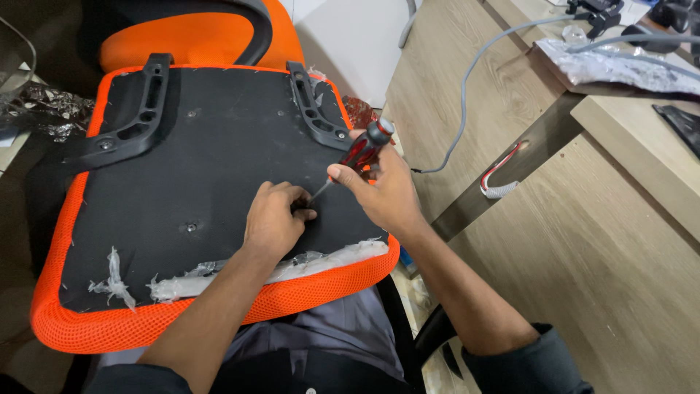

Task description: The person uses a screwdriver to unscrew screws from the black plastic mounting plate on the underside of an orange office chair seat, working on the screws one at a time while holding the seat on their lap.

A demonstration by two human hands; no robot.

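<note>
Head view: screwdriver (359, 155) between hands (328, 208).

To your right, a light wooden desk (598, 241) fills the frame, a grey cable (467, 95) trailing across its far section toward the wall. A red-and-white wire bundle (502, 179) lies near the dark gap between the desk panels. At the top right you see a crumpled clear plastic bag (620, 66) and a black device (594, 13) beside it. On your far left, crinkled silver foil (44, 109) rests by a clear container's rim (22, 55).
</note>
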